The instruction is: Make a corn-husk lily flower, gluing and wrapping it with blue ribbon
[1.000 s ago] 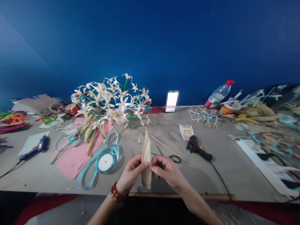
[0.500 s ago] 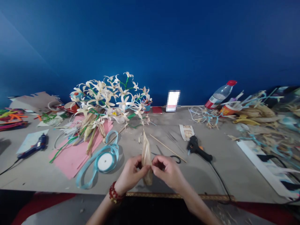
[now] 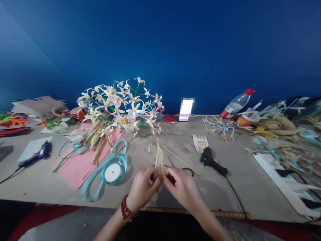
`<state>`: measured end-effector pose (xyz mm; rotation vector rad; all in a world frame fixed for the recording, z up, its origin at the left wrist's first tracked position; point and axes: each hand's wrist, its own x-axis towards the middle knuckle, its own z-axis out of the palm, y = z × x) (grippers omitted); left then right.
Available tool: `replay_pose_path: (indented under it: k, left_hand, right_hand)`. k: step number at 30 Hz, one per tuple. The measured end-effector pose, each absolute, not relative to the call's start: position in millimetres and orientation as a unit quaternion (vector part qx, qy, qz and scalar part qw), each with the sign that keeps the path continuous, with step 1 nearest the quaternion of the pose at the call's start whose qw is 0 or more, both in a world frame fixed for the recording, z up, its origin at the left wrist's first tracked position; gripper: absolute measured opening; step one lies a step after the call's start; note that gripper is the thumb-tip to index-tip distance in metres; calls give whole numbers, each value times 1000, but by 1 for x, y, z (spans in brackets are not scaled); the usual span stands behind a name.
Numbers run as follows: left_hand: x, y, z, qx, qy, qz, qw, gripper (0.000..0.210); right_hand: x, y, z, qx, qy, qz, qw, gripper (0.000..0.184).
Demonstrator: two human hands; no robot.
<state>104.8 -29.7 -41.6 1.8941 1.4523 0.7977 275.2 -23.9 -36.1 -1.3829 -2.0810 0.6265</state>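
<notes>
A pale dried corn husk [image 3: 158, 160] stands upright between my hands, its pointed tip toward the wall. My left hand [image 3: 145, 184], with a red bead bracelet at the wrist, pinches the husk's left side low down. From the right, the thumb and fingertips of my right hand [image 3: 179, 182] close on its lower right edge. The husk's bottom end is hidden by my fingers. Beyond my right hand lie a thin wooden stick [image 3: 180, 160] and scissors [image 3: 188, 171], partly covered by that hand. A spool of blue ribbon [image 3: 112, 173] lies left of my left hand.
White husk flowers [image 3: 134, 108] on green stems stand at the back left, behind pink paper [image 3: 75, 170]. A black glue gun [image 3: 213, 162] lies right, a blue one [image 3: 37, 155] far left. A power strip [image 3: 278, 184], tilted bottle [image 3: 235, 105] and loose husks occupy the right.
The husk's lower part, which hung below my fingers, no longer shows there. Both hands have stayed close together, and the husk's tip has shifted slightly right.
</notes>
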Motion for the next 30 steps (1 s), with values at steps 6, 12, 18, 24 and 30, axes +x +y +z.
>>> replay_pose_path:
  k: [6,12,18,24,30]
  left_hand:
    - [102,-29,-45,711,545,323,305,15]
    - [101,-26,-44,722,524,339,298,16]
    - [104,-25,-49,727,540,331,266,15]
    - [100,-24,-45,710,537,326,318,18]
    - [102,-27,-44,707,550,317,313,14]
  right_hand:
    - [279,-19,-34,-507,-771,275,271,16]
    - [281,-16,-34,-511,-766,299,249,13]
    - [280,-17,-39,-528,-762,270,258,13]
    - [281,-17,-45,-507,-708,378,316,11]
    - [281,-17,-41,-507,-743,323,295,12]
